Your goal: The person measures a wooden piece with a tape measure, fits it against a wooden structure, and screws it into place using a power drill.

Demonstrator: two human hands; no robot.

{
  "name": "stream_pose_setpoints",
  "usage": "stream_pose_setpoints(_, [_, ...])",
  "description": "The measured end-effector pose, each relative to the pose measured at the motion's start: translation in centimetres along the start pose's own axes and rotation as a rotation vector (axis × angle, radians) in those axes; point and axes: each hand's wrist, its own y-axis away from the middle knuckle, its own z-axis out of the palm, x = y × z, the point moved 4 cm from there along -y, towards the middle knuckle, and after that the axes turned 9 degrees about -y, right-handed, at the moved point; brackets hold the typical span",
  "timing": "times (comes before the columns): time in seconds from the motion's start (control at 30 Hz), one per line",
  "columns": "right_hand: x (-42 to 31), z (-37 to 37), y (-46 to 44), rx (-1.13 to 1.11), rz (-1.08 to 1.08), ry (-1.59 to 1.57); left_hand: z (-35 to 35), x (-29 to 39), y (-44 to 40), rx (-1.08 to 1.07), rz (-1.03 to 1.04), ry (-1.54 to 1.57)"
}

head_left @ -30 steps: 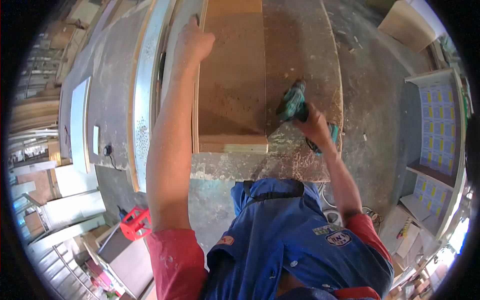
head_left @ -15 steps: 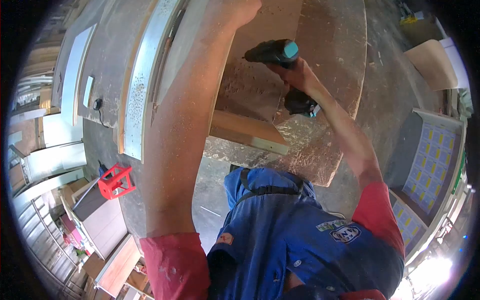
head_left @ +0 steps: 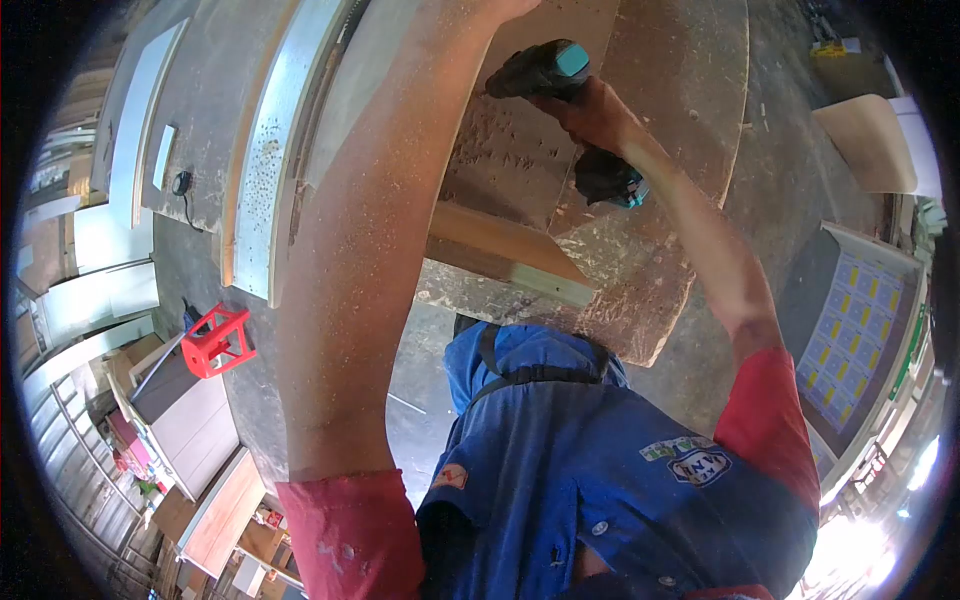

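Note:
A black and teal cordless drill (head_left: 535, 72) is in my right hand (head_left: 602, 118), whose fingers wrap round its handle. The drill lies roughly level in the view, its nose facing left toward my left forearm. Its battery base shows below my wrist. At the top edge, my left hand (head_left: 515, 8) is mostly cut off, and its fingers cannot be seen. That arm reaches across a wooden frame or panel, with wood dust sprinkled on the skin. Below the drill runs a wooden board (head_left: 505, 245) near the edge of the worn brown worktable (head_left: 640, 290).
Left of my arm lies a long pale board (head_left: 262, 170) covered in wood chips. A small black object with a cord (head_left: 182, 183) sits farther left. On the floor stands a red plastic stool (head_left: 217, 340). A printed sheet (head_left: 850, 320) is on the right.
The drill and my right hand have moved slightly upward in the view. My left hand has gone farther past the top edge. The camera view has shifted a little.

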Motion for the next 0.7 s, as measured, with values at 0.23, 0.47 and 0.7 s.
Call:
stream_pose_setpoints(0.23, [2.5,0.6,-2.0,-0.137,-0.243,-0.643,-1.0,0.6,1.0,-0.050,-0.003,0.057])
stream_pose_setpoints(0.47, [-0.4,-0.2,-0.7,-0.076,0.048,0.156,-0.8,0.5,0.8,-0.043,-0.007,0.054])
stream_pose_setpoints(0.7, [-2.0,-0.2,-0.8,-0.089,-0.054,0.193,0.8,-0.5,-0.2,0.029,0.025,0.059])
